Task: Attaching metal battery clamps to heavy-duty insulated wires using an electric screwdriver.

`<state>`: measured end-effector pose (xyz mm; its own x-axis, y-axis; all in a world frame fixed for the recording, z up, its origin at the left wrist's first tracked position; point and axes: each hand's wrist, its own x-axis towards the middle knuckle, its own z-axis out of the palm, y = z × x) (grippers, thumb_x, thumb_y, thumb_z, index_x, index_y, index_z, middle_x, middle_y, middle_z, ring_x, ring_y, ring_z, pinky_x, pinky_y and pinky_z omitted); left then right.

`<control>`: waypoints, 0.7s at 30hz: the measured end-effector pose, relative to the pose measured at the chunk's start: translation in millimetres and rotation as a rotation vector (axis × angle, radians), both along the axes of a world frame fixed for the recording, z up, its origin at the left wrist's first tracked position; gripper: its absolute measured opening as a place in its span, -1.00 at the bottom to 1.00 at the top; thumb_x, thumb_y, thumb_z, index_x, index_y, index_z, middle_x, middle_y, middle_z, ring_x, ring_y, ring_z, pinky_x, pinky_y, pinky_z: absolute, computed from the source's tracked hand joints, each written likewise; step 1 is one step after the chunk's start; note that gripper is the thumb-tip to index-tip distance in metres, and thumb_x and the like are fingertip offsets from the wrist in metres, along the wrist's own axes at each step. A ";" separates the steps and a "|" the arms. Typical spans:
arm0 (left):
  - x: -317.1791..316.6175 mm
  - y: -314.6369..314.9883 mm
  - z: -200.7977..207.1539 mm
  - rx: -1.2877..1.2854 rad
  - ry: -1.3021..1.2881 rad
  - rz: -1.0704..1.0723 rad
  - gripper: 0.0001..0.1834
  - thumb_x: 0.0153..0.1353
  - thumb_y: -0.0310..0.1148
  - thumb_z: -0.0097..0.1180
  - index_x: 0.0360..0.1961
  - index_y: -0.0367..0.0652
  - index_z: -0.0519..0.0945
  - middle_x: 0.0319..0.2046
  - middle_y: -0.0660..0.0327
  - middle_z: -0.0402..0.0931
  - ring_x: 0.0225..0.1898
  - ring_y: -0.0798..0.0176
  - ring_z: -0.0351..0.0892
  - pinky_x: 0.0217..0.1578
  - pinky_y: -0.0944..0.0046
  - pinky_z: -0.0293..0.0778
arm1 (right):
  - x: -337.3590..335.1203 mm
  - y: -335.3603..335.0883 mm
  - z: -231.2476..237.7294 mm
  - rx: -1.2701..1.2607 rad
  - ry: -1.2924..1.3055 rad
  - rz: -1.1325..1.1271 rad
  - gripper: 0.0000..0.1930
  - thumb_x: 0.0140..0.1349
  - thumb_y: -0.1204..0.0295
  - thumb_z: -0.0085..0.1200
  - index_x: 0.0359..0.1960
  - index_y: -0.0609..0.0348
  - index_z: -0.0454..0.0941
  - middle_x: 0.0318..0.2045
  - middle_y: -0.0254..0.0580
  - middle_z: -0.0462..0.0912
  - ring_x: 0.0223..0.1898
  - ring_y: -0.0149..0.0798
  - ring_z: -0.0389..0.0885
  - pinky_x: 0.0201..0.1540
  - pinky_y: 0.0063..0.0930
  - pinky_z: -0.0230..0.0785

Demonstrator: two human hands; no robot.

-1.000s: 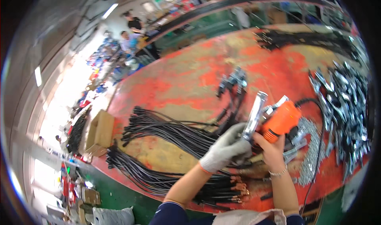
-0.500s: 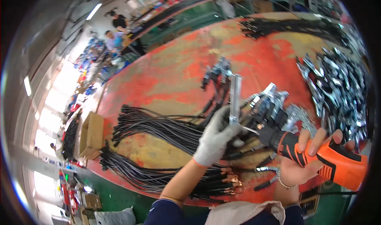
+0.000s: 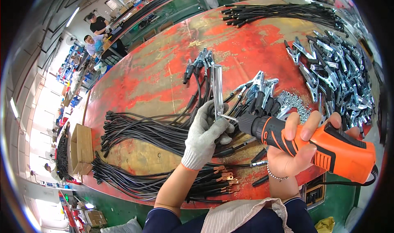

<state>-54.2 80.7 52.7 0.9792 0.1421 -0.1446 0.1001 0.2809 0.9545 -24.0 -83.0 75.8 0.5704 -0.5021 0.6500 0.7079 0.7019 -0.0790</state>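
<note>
My left hand [image 3: 206,133], in a whitish knit glove, is closed around a shiny metal crocodile clamp [image 3: 217,87] that points away from me. Bare, my right hand [image 3: 297,144] wraps around an orange and black electric screwdriver [image 3: 340,153]. Its thin bit [image 3: 228,118] reaches left to the clamp beside my left thumb; glove fingers partly hide the contact spot. Just beyond my hands lie finished-looking clamps with black handles [image 3: 259,95] and a heap of small screws [image 3: 294,103].
Black cables [image 3: 139,128] lie at left, a nearer bundle ending in copper lugs [image 3: 225,179]. A big pile of clamps [image 3: 340,77] covers the right side. More cables [image 3: 283,15] lie at the far edge. A cardboard box [image 3: 81,148] stands left; two people work far off.
My view has shifted, so the table scene sits further left and looks sharper. Both hands keep their holds, with the screwdriver bit still at the clamp.
</note>
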 end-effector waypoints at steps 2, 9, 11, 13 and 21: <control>-0.1 -0.3 0.4 0.010 0.007 -0.007 -0.46 0.22 -0.47 0.07 0.18 -0.35 0.20 -0.22 0.16 0.44 -0.35 0.41 0.51 -0.47 0.50 0.51 | 0.2 -1.8 -0.8 0.001 -0.020 0.023 -0.17 0.03 0.71 0.16 0.28 -0.31 0.08 0.07 -0.21 0.36 -0.35 -0.21 0.49 -0.48 -0.27 0.41; 2.4 -13.4 7.4 0.136 0.059 -0.051 -0.43 0.21 -0.49 0.04 0.22 -0.37 0.16 -0.27 0.17 0.46 -0.36 0.43 0.50 -0.48 0.50 0.50 | 6.9 -25.1 7.0 -0.313 -0.207 0.066 -0.18 -0.10 0.79 0.12 0.19 -0.32 0.22 -0.18 -0.40 0.34 -0.55 -0.44 0.37 -0.57 -0.51 0.39; 2.6 -14.4 7.1 0.159 0.057 -0.040 -0.42 0.21 -0.48 0.05 0.23 -0.36 0.16 -0.23 0.17 0.46 -0.35 0.45 0.49 -0.49 0.50 0.50 | 10.1 -21.8 3.7 -0.307 -0.269 0.150 -0.15 -0.11 0.82 0.12 0.19 -0.37 0.22 -0.21 -0.34 0.37 -0.56 -0.37 0.40 -0.55 -0.44 0.41; 5.1 -13.3 3.0 0.205 0.049 -0.018 -0.47 0.21 -0.42 0.07 0.18 -0.31 0.24 -0.25 0.23 0.45 -0.40 0.50 0.46 -0.51 0.53 0.43 | 11.7 -12.9 0.4 -0.281 -0.288 0.192 -0.08 -0.13 0.86 0.12 0.20 -0.45 0.19 -0.19 -0.22 0.40 -0.53 -0.26 0.45 -0.49 -0.32 0.43; 8.6 -12.7 -5.5 0.140 0.138 -0.130 -0.44 0.24 -0.38 0.08 0.23 -0.22 0.22 -0.19 0.30 0.42 -0.35 0.51 0.45 -0.42 0.50 0.44 | 2.5 -16.4 -2.1 -0.417 -0.213 -0.016 -0.09 -0.13 0.83 0.12 0.22 -0.42 0.15 -0.26 -0.24 0.38 -0.56 -0.29 0.43 -0.54 -0.43 0.46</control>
